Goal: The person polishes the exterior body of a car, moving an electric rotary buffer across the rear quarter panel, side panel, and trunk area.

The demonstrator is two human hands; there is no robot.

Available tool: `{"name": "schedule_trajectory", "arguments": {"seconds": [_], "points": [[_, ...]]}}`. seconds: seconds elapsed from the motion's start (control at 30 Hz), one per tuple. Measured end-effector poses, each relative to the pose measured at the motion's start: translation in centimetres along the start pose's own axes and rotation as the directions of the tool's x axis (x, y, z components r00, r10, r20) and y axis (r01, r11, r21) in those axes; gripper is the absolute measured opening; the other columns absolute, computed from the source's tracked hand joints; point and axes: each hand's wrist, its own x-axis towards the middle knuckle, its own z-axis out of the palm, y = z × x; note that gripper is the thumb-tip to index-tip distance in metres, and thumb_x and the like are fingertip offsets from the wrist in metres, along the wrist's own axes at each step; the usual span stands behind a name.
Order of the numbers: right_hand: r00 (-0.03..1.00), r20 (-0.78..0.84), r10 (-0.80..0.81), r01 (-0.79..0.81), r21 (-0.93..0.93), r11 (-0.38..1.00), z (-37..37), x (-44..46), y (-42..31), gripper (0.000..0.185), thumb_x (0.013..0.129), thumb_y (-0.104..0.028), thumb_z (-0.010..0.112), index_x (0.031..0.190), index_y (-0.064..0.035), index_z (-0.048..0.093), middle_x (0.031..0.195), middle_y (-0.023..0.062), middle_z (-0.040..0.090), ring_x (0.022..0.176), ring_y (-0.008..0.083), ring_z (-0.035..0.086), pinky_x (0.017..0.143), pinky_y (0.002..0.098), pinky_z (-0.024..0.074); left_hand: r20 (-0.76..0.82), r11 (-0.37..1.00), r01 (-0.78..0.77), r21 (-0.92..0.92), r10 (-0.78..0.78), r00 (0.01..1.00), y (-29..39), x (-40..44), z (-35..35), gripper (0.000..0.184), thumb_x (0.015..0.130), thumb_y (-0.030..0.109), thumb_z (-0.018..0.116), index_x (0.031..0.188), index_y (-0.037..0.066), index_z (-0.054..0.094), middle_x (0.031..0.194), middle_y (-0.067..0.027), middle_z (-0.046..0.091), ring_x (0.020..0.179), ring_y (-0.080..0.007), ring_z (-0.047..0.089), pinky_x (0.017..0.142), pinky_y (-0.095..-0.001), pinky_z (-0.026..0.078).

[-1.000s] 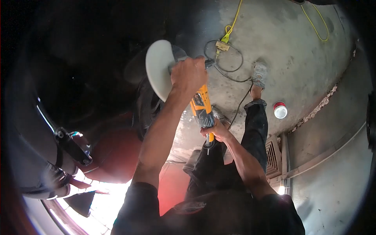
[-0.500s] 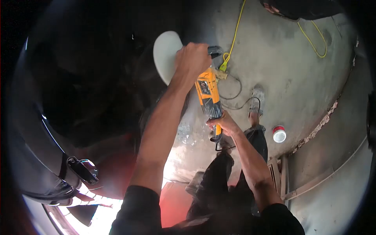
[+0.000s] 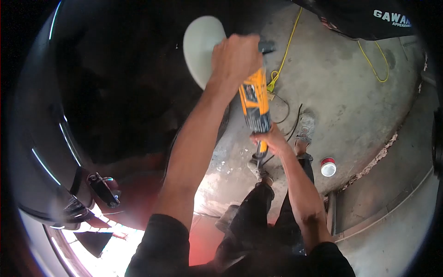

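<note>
An orange-and-black polisher (image 3: 254, 99) is held between my two hands, its round whitish pad (image 3: 200, 51) at the glossy black car panel (image 3: 120, 92). Whether the whole pad face presses on the panel cannot be seen. My left hand (image 3: 236, 57) is closed over the front end, beside the dark side grip (image 3: 266, 47). Lower down, my right hand (image 3: 273, 139) wraps round the rear handle. A dark power cord (image 3: 295, 121) runs from the handle end near my legs.
A yellow extension cord (image 3: 287, 55) crosses the concrete floor (image 3: 341, 92) to a plug. Right of my feet stands a red-and-white can (image 3: 328, 167). Another person in a black shirt (image 3: 364, 18) is at top right. A car door handle (image 3: 104, 189) shows lower left.
The polisher and both hands have shifted up and slightly right in view. More of the other person's shirt shows. My hold on the polisher is the same.
</note>
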Motion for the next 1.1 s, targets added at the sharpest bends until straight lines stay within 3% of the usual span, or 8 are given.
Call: {"name": "schedule_trajectory", "arguments": {"seconds": [0.2, 0.4, 0.5, 0.6, 0.73, 0.8, 0.97, 1.1], "points": [[0.995, 0.027, 0.096, -0.095, -0.067, 0.993, 2.6, -9.1, 11.4, 0.049, 0.069, 0.007, 0.085, 0.11, -0.0054, 0.061, 0.086, 0.002, 0.068, 0.069, 0.0124, 0.064, 0.063, 0.0305, 0.0544, 0.13, 0.995, 0.097, -0.037, -0.091, 0.987, -2.3, -15.2, 0.8, 0.03, 0.077, 0.021, 0.074, 0.102, 0.007, 0.068, 0.077, -0.0177, 0.07, 0.075, -0.0362, 0.071, 0.071, -0.047, 0.057], [0.992, 0.007, 0.13, -0.128, -0.126, 0.984, 6.1, -15.3, 15.0, 0.071, 0.067, 0.004, 0.088, 0.129, -0.0049, 0.055, 0.112, -0.0023, 0.064, 0.101, 0.0101, 0.059, 0.087, 0.0288, 0.0509, 0.09, 0.994, 0.109, -0.021, -0.107, 0.99, -3.2, -24.8, -0.9, 0.023, 0.073, 0.017, 0.074, 0.092, 0.006, 0.067, 0.072, -0.0147, 0.068, 0.066, -0.0336, 0.07, 0.063, -0.0422, 0.057], [0.991, -0.072, 0.11, -0.128, -0.336, 0.933, 8.3, -14.7, 11.1, 0.074, 0.067, 0.005, 0.088, 0.131, -0.0057, 0.053, 0.115, -0.0019, 0.064, 0.106, 0.0113, 0.059, 0.096, 0.0293, 0.0483, -0.068, 0.998, -0.019, -0.057, 0.015, 0.998, -3.8, -23.9, -3.3, 0.019, 0.071, 0.014, 0.073, 0.087, 0.006, 0.066, 0.068, -0.0117, 0.065, 0.06, -0.0329, 0.067, 0.059, -0.041, 0.055], [0.983, -0.011, -0.183, 0.174, -0.258, 0.95, 8.3, -11.1, 9.4, 0.072, 0.066, 0.004, 0.089, 0.128, -0.0051, 0.055, 0.117, -0.0003, 0.064, 0.108, 0.0114, 0.059, 0.096, 0.03, 0.049, -0.174, 0.988, -0.14, -0.07, 0.126, 0.977, -4.0, -19.9, -6.6, 0.02, 0.071, 0.015, 0.074, 0.088, 0.007, 0.066, 0.068, -0.0108, 0.064, 0.059, -0.0323, 0.066, 0.059, -0.0408, 0.055], [0.992, 0.012, -0.122, 0.119, -0.33, 0.937, 7.9, -5.6, 2.2, 0.079, 0.066, -0.007, 0.092, 0.132, -0.0021, 0.049, 0.12, 0.0072, 0.065, 0.112, 0.0189, 0.059, 0.1, 0.0351, 0.0468, -0.303, 0.978, -0.21, -0.007, 0.198, 0.932, -2.7, -11.7, -10.7, 0.024, 0.071, 0.018, 0.075, 0.092, 0.01, 0.068, 0.07, -0.0108, 0.067, 0.065, -0.0312, 0.068, 0.063, -0.0418, 0.055], [0.967, -0.108, -0.231, 0.15, -0.493, 0.857, 7.5, -3.0, -0.6, 0.066, 0.069, -0.005, 0.089, 0.124, 0.0002, 0.052, 0.108, 0.0085, 0.068, 0.099, 0.0203, 0.065, 0.09, 0.0342, 0.0524, -0.306, 0.98, -0.195, 0.03, 0.195, 0.932, -2.1, -7.6, -12.6, 0.024, 0.071, 0.02, 0.074, 0.094, 0.013, 0.07, 0.072, -0.0108, 0.069, 0.07, -0.0319, 0.07, 0.066, -0.0444, 0.056], [0.952, -0.003, -0.305, 0.292, -0.286, 0.913, 8.5, -0.9, -7.6, 0.057, 0.069, 0.002, 0.086, 0.117, 0.0021, 0.054, 0.085, 0.0062, 0.067, 0.075, 0.0183, 0.068, 0.068, 0.0297, 0.0557, -0.466, 0.978, -0.205, 0.027, 0.194, 0.863, -0.6, -4.4, -14.9, 0.02, 0.07, 0.023, 0.072, 0.085, 0.011, 0.069, 0.07, -0.01, 0.068, 0.07, -0.0328, 0.069, 0.065, -0.0459, 0.056], [0.973, 0.011, -0.231, 0.215, -0.408, 0.887, 9.0, -4.4, -3.8, 0.059, 0.07, 0.002, 0.084, 0.12, -0.0006, 0.054, 0.091, 0.0076, 0.069, 0.081, 0.017, 0.068, 0.074, 0.0311, 0.0561, -0.399, 0.987, -0.153, -0.054, 0.119, 0.909, -1.8, -11.0, -15.0, 0.013, 0.069, 0.016, 0.069, 0.08, 0.01, 0.066, 0.074, -0.0112, 0.069, 0.073, -0.0342, 0.07, 0.067, -0.045, 0.055]]}}
